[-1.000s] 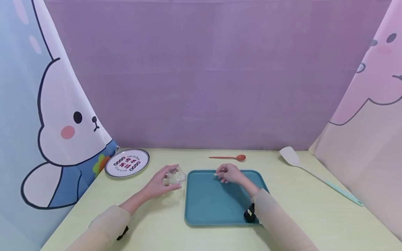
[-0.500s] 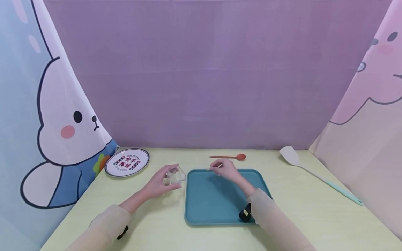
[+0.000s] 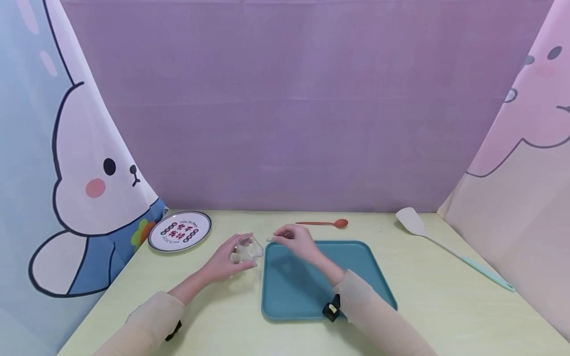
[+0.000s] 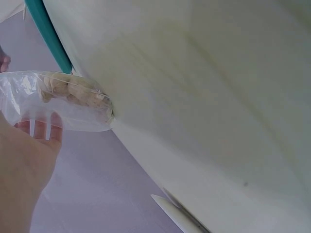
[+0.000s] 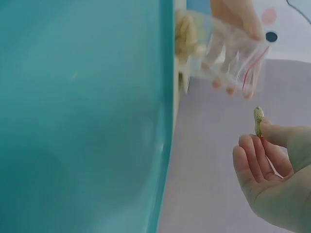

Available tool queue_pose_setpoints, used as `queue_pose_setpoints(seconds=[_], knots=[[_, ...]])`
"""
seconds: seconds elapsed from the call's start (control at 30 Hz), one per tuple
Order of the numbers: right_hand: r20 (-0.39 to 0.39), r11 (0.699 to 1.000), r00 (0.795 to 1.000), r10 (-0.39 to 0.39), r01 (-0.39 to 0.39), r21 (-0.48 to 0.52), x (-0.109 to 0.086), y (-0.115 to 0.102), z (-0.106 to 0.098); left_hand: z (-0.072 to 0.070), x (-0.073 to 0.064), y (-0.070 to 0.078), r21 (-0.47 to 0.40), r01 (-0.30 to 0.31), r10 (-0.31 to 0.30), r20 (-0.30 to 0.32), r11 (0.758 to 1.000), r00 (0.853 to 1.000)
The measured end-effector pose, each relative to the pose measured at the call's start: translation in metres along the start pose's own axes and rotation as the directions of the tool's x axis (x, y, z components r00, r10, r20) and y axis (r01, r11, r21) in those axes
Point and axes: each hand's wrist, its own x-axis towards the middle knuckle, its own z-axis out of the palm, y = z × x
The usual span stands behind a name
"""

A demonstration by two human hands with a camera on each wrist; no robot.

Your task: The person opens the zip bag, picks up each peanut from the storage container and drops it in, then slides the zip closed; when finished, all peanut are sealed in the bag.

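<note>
A clear zip bag stands left of the blue tray, and my left hand grips its side, thumb and fingers around it. Several unshelled peanuts lie at the bottom of the bag in the left wrist view. Over the tray's far left corner is my right hand. Between its thumb and index finger it pinches one peanut, a short distance from the bag's open mouth. The other right fingers are curled loosely, as the right wrist view shows.
A white plate with red lettering lies at the back left. Behind the tray is a red spoon. A spatula with a mint handle lies on the right of the table. A purple curtain closes the back.
My right hand has moved left across the tray with the peanut, towards the bag. The left hand and the bag have stayed in place.
</note>
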Motion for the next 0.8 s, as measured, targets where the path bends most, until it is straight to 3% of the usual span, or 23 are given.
queue_pose_setpoints(seconds=[0.2,0.5,0.8], knots=[[0.043,0.998,0.999,-0.021,0.018,0.056,0.006,-0.014,0.014,0.000,-0.001,-0.002,0.011,-0.005,0.005,-0.015,1.000,1.000],[0.106,0.996,0.991,-0.084,0.080,0.039,0.008,-0.020,0.026,0.000,-0.001,0.001,0.004,0.004,-0.004,-0.003,1.000,1.000],[0.126,0.999,0.992,-0.033,0.030,0.024,0.008,-0.020,0.028,-0.001,0.000,-0.001,-0.009,0.014,-0.014,0.011,1.000,1.000]])
